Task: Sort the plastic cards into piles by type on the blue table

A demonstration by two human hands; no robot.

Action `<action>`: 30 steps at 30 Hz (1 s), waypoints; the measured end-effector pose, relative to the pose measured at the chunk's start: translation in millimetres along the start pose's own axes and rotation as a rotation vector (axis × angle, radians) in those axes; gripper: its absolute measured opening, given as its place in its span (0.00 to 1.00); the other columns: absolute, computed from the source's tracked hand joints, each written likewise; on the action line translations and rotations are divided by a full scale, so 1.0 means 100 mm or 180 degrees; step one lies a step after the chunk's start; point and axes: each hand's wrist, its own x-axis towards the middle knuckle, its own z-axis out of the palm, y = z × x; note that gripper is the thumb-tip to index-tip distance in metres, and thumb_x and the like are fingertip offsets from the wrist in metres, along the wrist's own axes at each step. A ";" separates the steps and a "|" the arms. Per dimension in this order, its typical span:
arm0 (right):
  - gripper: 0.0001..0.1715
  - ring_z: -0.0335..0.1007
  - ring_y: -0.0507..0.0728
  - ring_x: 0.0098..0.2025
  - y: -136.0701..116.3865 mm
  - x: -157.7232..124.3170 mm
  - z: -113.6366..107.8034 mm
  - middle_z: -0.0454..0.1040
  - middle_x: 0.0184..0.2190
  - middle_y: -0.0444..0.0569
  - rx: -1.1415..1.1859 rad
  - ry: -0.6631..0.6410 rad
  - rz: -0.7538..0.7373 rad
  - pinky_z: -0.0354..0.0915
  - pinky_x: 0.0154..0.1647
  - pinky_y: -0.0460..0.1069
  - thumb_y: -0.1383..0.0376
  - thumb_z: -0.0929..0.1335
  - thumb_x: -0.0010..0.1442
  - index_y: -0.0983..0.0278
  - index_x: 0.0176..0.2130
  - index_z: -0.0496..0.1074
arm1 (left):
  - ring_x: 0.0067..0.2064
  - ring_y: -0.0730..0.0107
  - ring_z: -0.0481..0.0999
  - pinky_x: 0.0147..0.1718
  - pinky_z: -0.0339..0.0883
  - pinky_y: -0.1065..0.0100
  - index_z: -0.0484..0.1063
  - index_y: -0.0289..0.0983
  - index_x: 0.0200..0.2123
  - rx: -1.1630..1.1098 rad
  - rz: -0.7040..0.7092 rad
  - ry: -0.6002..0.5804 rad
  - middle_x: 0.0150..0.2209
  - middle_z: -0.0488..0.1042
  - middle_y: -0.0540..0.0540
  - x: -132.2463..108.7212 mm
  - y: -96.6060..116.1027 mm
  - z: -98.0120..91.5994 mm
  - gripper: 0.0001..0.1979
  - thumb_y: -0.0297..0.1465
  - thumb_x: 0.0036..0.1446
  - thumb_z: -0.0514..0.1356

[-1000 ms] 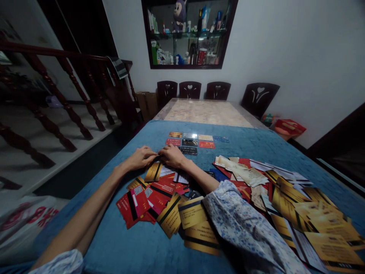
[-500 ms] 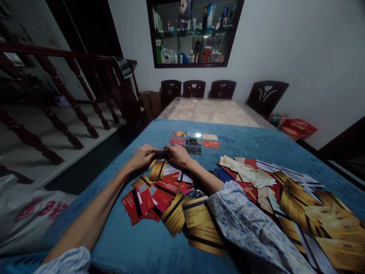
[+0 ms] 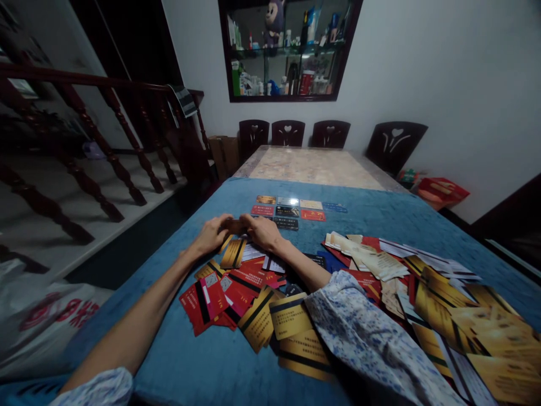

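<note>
tabletop blue-covered, bare strip along its left edge | loose card heap cut off at frame right | small card rows beyond hands, print unreadable | left hand and right hand fingers pinching one card at its ends, face obscured, just above near pile

both forearms stretch away from the body toward the far middle, bare from the elbows down, with patterned sleeves bunched at the near edge. the left hand and the right hand meet there, knuckles up, fingers curled inward and tips nearly touching. they seem to pinch something thin between them, though the dim light leaves this unsure. the right wrist angles in from the right.
</note>
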 end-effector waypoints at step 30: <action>0.34 0.55 0.67 0.58 0.21 0.12 -0.24 0.62 0.61 0.61 -0.0161 0.0560 -0.0125 0.64 0.52 0.57 0.65 0.68 0.61 0.64 0.64 0.63 | 0.55 0.55 0.72 0.59 0.65 0.55 0.67 0.34 0.61 0.0049 0.0318 -0.0013 0.55 0.75 0.40 0.38 0.23 -0.22 0.31 0.29 0.51 0.59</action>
